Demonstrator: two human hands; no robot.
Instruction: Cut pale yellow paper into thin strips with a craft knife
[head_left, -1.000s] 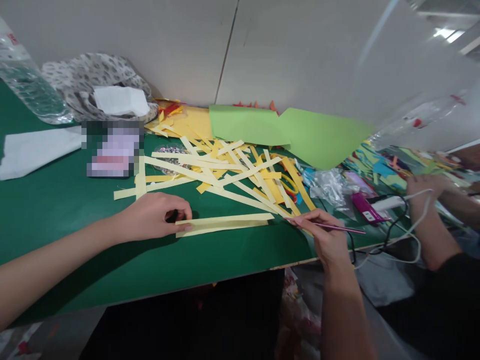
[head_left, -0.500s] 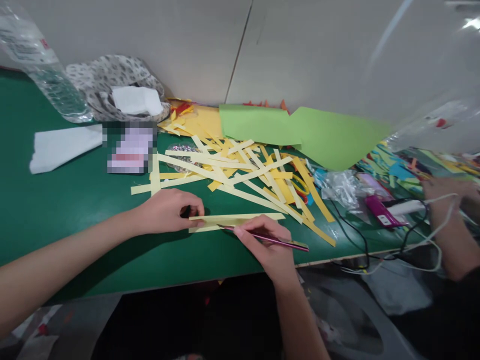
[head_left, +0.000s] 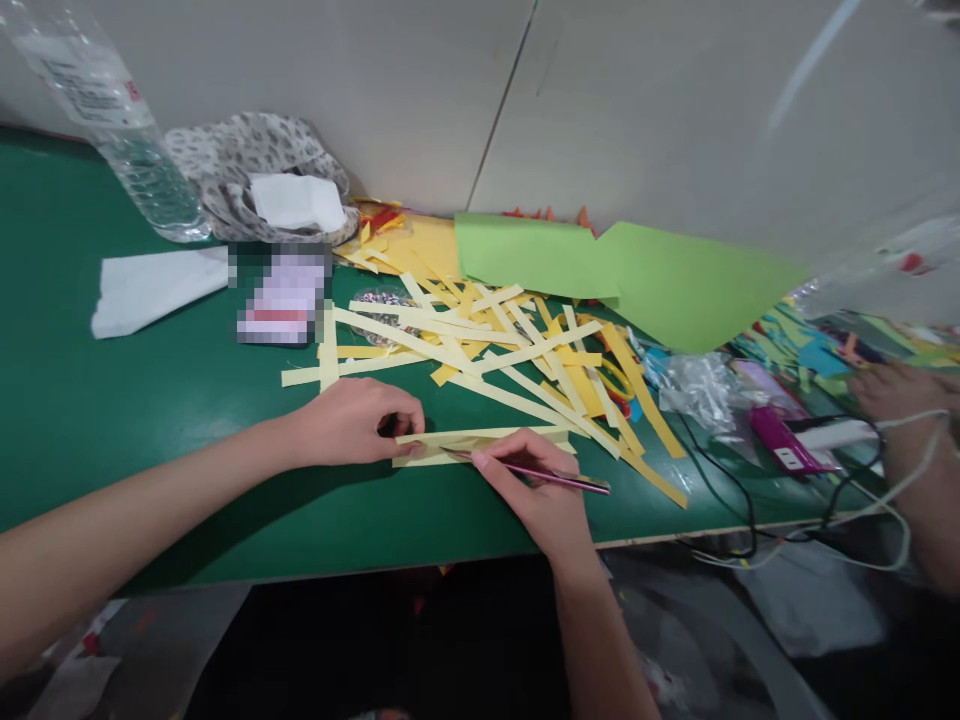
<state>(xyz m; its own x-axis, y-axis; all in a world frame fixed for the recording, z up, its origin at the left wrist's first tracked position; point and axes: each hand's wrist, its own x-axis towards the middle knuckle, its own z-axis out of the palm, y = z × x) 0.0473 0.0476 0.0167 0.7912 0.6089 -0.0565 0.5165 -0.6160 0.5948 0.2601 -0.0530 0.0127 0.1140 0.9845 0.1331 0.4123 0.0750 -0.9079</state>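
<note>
My left hand (head_left: 367,425) is closed, thumb and fingers pinching the left end of a pale yellow paper strip (head_left: 427,440). This strip looks folded lengthwise, with its edges standing up, and lies close to the table's front. My right hand (head_left: 540,485) grips a pair of slim pinkish metal tweezers (head_left: 581,481) like a pen. The tweezers' tip points left and rests in or against the strip's fold; exact contact is too small to tell. The right hand's fingers cover part of the strip. Behind both hands lies a loose heap of yellow paper strips (head_left: 480,365).
A water bottle (head_left: 154,185), a patterned cloth bag (head_left: 247,150) and a partly blurred phone (head_left: 281,300) sit at the left back. Green paper sheets (head_left: 667,285) lean along the wall. At right are a purple device (head_left: 787,440), cables and another person's hand (head_left: 900,395).
The whole view has shifted, so things appear slightly further right. The right hand with the tweezers has moved slightly left along the strip, toward my left hand, which keeps its pinch.
</note>
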